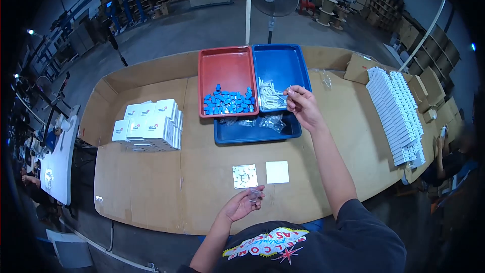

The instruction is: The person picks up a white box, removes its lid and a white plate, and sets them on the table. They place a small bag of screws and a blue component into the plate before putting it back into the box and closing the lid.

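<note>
My left hand (241,205) is closed on a small clear plastic bag (255,195), close to the near side of the table. Just beyond it lies a square white faceplate (244,176) with fittings and openings on its face. A plain white square plate (277,172) rests to its right. My right hand (301,103) is raised at the right side of the blue tray (283,60), its thumb and fingertips pinched together. What the pinch holds is too small to make out. Slim white pieces (271,95) lie heaped in that tray beside the hand.
A red tray (225,65) holds many small blue parts (228,102). Under both trays, a dark blue tray (232,135) contains clear bags. White boxes (151,124) are stacked left, and rows of white pieces (396,116) right. Cardboard walls (151,73) edge the table.
</note>
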{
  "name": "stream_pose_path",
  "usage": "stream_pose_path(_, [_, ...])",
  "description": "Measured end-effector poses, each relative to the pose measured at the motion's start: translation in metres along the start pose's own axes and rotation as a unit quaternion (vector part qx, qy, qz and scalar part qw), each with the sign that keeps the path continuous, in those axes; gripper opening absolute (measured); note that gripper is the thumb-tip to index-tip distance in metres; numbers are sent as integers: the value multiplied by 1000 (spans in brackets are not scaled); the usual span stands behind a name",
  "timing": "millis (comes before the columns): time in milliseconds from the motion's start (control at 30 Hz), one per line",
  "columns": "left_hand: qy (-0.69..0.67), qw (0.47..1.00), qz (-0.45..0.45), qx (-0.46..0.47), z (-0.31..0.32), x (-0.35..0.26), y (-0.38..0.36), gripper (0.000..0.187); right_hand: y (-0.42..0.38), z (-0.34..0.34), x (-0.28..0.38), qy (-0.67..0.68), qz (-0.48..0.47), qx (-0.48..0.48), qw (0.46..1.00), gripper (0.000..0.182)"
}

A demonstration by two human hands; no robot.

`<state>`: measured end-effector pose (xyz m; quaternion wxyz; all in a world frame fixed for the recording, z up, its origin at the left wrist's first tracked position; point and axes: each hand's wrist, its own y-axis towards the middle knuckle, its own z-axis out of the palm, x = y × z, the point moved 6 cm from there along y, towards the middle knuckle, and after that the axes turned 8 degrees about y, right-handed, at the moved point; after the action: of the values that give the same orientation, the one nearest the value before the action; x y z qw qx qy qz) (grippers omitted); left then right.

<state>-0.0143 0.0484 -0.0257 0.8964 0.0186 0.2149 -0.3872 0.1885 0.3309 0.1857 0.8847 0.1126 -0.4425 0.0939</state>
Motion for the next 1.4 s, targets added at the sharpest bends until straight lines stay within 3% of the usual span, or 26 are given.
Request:
stream_pose_path(100, [0, 1000, -5, 0, -2, -1, 4, 56, -30, 12, -2, -18, 28, -18, 999, 8])
stream_pose_path(233, [-8, 1000, 9, -23, -12, 5, 3, 52, -83, -12, -51, -236, 89, -64, 965, 8])
stream_pose_path(367, [45, 997, 35, -42, -5, -2, 0, 45, -157, -8, -121, -229, 180, -21, 956, 9])
stream_pose_path(500, [58, 997, 38, -36, 1, -6, 0, 48, -207, 8, -150, -178, 263, 8, 948, 13])
stream_pose_path(600, [66, 997, 28, -34, 0, -6, 1, 48, -208, 13, -149, -198, 255, 32, 946, 14])
stream_pose_path(700, [45, 998, 23, -37, -1, -6, 0, 47, -195, 13, -138, -301, 269, 92, 910, 15])
stream_pose_path(900, [50, 998, 23, -42, -2, -5, -1, 45, -172, 29, -138, -360, 312, 203, 855, 12])
stream_pose_path(1000, [69, 996, 23, -43, -3, -4, -1, 43, -164, 36, -148, -344, 244, 318, 849, 14])
stream_pose_path(1400, [88, 996, 23, -18, -6, -1, -1, 41, -160, 66, -150, -412, 267, 350, 798, 11])
